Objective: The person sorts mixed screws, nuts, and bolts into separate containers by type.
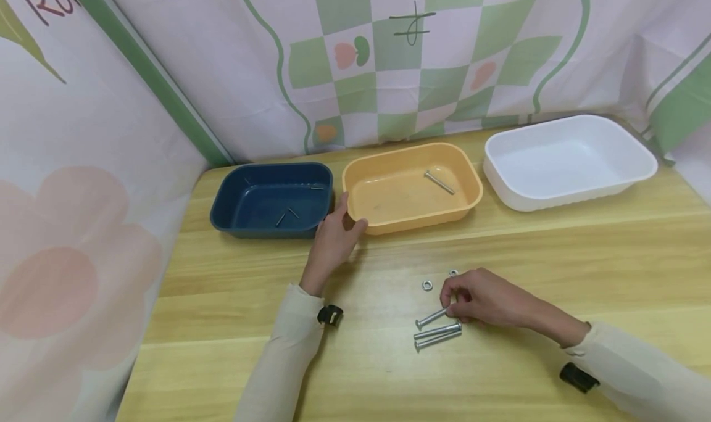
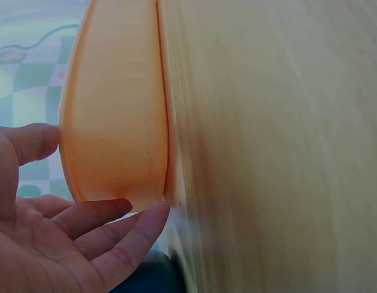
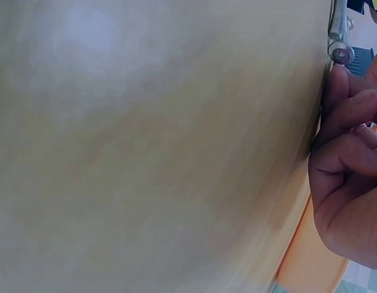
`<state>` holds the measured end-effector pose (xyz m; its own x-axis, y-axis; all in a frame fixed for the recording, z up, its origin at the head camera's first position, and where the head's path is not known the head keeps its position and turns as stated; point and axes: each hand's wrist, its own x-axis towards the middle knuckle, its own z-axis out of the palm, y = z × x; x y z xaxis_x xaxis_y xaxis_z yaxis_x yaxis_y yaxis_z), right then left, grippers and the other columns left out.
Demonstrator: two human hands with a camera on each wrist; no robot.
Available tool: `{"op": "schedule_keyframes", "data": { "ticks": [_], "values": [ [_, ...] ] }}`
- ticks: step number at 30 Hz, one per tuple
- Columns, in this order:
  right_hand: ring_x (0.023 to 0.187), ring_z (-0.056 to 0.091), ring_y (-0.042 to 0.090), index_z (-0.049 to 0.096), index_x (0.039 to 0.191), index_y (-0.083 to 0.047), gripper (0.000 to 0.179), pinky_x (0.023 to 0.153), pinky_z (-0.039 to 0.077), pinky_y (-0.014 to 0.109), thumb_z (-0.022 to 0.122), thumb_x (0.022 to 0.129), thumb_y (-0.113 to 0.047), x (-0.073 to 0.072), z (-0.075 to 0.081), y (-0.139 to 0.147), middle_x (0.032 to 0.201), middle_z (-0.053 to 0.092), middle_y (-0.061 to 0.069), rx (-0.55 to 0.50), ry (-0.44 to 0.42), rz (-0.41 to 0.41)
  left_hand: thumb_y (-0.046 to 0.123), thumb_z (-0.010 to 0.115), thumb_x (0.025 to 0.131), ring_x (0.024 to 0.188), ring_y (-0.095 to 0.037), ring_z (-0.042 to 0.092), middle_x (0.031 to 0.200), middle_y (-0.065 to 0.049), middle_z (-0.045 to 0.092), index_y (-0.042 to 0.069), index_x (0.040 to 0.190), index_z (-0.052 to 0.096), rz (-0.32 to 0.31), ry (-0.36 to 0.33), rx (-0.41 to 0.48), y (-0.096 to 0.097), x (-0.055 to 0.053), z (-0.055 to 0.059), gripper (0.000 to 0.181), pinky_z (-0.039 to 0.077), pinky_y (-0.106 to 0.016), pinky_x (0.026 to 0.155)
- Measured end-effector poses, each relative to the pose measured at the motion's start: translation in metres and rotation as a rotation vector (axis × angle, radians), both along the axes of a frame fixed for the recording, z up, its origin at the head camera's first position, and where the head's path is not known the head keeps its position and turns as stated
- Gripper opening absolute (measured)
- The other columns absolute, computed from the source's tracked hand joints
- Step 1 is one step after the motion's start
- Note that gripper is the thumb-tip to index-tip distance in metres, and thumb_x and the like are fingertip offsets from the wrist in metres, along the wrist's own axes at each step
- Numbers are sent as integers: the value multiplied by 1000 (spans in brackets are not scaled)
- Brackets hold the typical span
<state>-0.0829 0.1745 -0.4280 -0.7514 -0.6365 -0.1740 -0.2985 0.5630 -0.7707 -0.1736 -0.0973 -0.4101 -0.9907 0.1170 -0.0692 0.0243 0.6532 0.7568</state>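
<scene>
On the wooden table [image 1: 194, 323], a bolt [image 1: 432, 318] in the pinch of the right hand [image 1: 489, 298]

At the near left corner of the yellow tray [image 1: 422, 221], left hand [image 1: 333, 237] with thumb and fingers spread, touching it. Inside this tray, one long bolt [image 1: 439, 182]. Just beside the pinched one, two more bolts [image 1: 439, 339], side by side; beyond, near the right hand, two nuts [image 1: 427, 285]. Further left, blue tray [image 1: 266, 232] with small metal pins [image 1: 293, 213]; further right, white tray [image 1: 572, 157].

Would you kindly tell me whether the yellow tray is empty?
The yellow tray isn't empty: the head view shows a bolt inside.
</scene>
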Motion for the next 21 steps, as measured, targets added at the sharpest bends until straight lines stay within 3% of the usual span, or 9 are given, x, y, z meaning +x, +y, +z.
{"op": "schedule_keyframes", "data": {
  "ticks": [10,21],
  "values": [
    [55,49,5,60,79,-21,9,47,41,22,61,83,-13,1,1,3,63,56,-6,-24,9,23,41,52,85,116,-13,41,133,-4,43,17,143,20,-1,10,-3,0,-1,-1,71,35,-40,92],
    [52,49,5,60,80,-22,6,46,41,23,62,83,-17,0,2,7,62,57,-8,19,32,-14,43,52,86,117,-14,40,132,-4,44,18,144,19,1,6,-9,0,0,0,71,35,-40,92]
  ]
}}
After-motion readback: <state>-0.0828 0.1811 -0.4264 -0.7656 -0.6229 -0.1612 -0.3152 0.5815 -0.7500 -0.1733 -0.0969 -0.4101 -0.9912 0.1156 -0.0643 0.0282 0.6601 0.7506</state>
